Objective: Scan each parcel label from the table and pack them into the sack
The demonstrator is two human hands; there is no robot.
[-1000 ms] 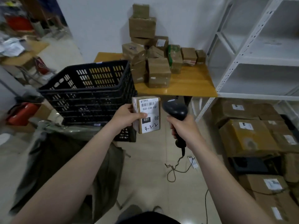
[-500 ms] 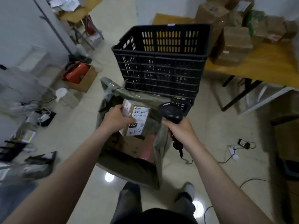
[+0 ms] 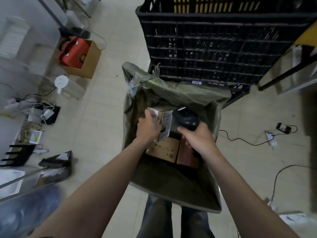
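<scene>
Pale floor tiles filled the view, with a tangle of cables and power strips at the far left and a cardboard box holding something red beyond them. Toward the middle stood the green sack, its mouth gaping wide, propped against a black plastic crate behind it. Two cartons already lay at the bottom of the sack: a brown carton and, just beside it, a pinkish parcel. The left hand reached over the sack's mouth, its fingers curled over the top of a small labelled parcel, which hung above the packed cartons and inside the rim, not yet let go. Just beside the parcel on the right was the black scanner, its head close to the label, with the right hand clenched round its handle. Farther right, only a yellow corner of the table showed, and a cable trailed across the floor. By the look of it this parcel was at the packing step, about to be dropped in, so at least two were done and a third nearly so. How many remained on the table could not be told, since its top lay out of sight.
</scene>
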